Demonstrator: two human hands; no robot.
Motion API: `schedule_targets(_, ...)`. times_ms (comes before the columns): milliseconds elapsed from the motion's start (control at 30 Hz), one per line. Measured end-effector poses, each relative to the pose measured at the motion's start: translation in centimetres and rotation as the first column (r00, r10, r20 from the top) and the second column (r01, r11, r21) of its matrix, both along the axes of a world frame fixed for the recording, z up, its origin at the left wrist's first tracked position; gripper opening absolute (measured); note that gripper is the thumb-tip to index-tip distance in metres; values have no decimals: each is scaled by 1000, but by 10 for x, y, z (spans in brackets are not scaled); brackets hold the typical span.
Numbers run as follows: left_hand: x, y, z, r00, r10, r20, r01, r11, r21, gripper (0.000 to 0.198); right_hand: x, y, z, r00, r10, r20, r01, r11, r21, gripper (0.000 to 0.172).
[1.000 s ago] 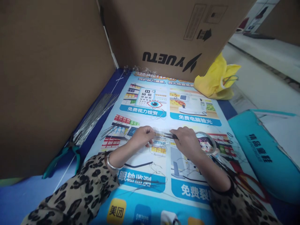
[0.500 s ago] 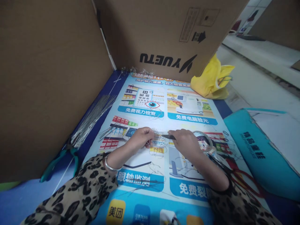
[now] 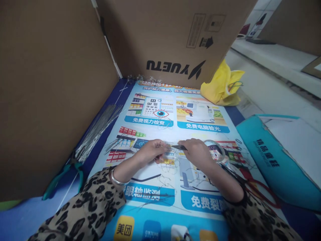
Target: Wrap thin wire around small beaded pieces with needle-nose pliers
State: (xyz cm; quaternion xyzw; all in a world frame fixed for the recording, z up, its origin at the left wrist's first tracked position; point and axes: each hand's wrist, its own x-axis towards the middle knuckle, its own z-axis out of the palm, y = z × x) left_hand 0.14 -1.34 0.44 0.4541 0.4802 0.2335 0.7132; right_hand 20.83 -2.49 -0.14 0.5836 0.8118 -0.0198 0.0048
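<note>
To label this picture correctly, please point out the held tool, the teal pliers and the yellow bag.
Held tool (image 3: 179,147): head view, on its visible pointed end.
Teal pliers (image 3: 59,175): head view, on one handle.
Yellow bag (image 3: 219,88): head view, on its front.

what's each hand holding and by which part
The right hand holds a dark pointed tool behind its exposed tip, the rest hidden. The left hand pinches thin wire; exact spot unclear.
</note>
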Motion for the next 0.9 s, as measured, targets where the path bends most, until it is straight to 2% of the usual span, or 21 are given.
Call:
schedule_targets(367,1,0,5,999,-31,15,32,999,-23,7,-6,-4,-2,999,26,30,-27,999,33,33)
schedule_targets(667,-1,0,5,995,-80,61,83,995,-48,20,-8,-4,-4,1000,24,1,-24,999,26,31)
schedule_targets(900,1,-2,7,990,-118,79,119,993,-7,13,-10,-7,-8,997,28,-76,-26,999,33,33)
